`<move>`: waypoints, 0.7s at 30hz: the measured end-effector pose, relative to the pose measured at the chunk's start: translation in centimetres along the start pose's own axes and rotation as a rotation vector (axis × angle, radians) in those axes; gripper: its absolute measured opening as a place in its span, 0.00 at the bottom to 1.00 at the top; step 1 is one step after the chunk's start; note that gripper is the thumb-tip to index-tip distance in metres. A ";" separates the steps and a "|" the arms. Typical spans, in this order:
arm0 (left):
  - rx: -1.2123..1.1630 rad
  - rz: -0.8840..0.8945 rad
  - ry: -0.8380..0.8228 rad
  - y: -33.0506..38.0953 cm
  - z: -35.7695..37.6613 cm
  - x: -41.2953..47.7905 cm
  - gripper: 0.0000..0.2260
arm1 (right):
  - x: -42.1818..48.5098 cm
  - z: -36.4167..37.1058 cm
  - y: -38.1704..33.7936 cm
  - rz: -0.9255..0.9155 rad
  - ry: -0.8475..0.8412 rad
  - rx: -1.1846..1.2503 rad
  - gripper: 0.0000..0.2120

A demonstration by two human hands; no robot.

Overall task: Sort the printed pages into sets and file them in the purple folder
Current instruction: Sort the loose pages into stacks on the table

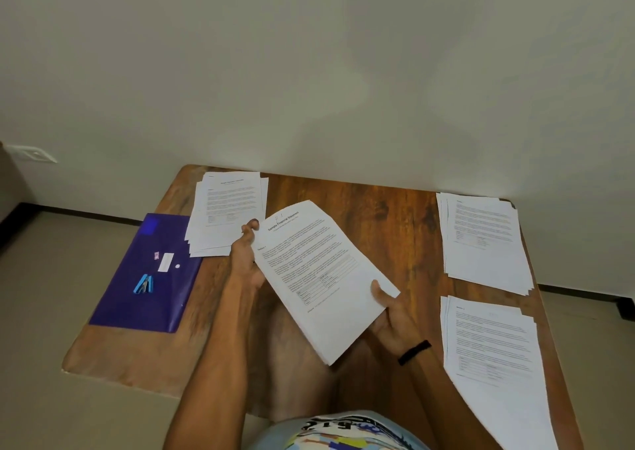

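Printed pages (323,277) in a thick stack, held off the counter (395,215) at the centre, tilted, title end toward 11 o'clock, top sheet headed "Sample Financial Statement".

Nearest, at 6 o'clock: edge of a patterned shirt (343,432), both bare forearms reaching forward from it.

Right hand (391,315) gripping the stack's near right corner, thumb on top, fingers under; black wristband (414,352) just behind it. Left hand (245,257) gripping the stack's left edge, thumb tip up by the far corner, fingers hidden beneath the paper.

At 4 o'clock: a fanned pile of printed sheets (494,363) flat on the counter, running out of view at the near edge.

At 9 o'clock: purple folder (120,298) lying closed and flat along the counter's left edge, well apart from the held stack. On its cover a small blue stapler (144,284), a white label and a white snap.

At 2 o'clock: second fanned pile (484,240), by the far right corner, apart from the 4 o'clock pile.

At 11 o'clock: third pile (228,212), its near corner overlapping the folder's far corner, just beside the left thumb.

Beyond: plain pale wall (309,71) against the counter's far edge; white socket plate (32,154) low at 10 o'clock; pale floor (51,277) to the left.
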State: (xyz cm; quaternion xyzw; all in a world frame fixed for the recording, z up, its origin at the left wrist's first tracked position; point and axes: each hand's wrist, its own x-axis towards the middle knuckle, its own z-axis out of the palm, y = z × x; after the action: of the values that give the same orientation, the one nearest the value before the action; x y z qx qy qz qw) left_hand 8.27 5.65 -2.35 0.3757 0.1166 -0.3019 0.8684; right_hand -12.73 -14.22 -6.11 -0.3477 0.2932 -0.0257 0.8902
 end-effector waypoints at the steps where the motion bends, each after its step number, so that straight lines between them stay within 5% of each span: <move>1: 0.006 0.005 -0.021 0.3 -0.2 -0.1 0.10 | 0.1 -0.7 -0.8 -0.003 0.013 0.018 0.16; 4: 0.042 -0.038 -0.109 0.7 -0.8 0.0 0.09 | 1.0 -2.7 -2.3 0.050 0.060 -0.136 0.41; 5: 0.072 -0.068 -0.136 0.7 -0.6 -0.1 0.10 | 1.2 -2.7 -2.5 0.052 0.052 -0.227 0.42; 11: 0.283 -0.226 -0.205 -0.4 1.6 -0.1 0.11 | 2.2 0.7 -2.7 0.040 -0.255 -0.472 0.19; 17: 0.417 -0.187 -0.200 -1.3 3.0 -0.1 0.23 | 2.5 0.8 -1.8 -0.055 -0.113 -0.472 0.20; 21: 0.597 -0.114 -0.107 -2.2 3.1 -1.4 0.19 | 2.4 0.3 -2.3 -0.088 -0.086 -0.417 0.18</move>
State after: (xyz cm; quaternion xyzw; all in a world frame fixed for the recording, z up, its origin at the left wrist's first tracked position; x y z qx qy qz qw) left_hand 5.80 2.86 -0.91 0.5904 -0.0025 -0.3904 0.7064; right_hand -10.25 -16.40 -5.66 -0.5377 0.2384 0.0118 0.8086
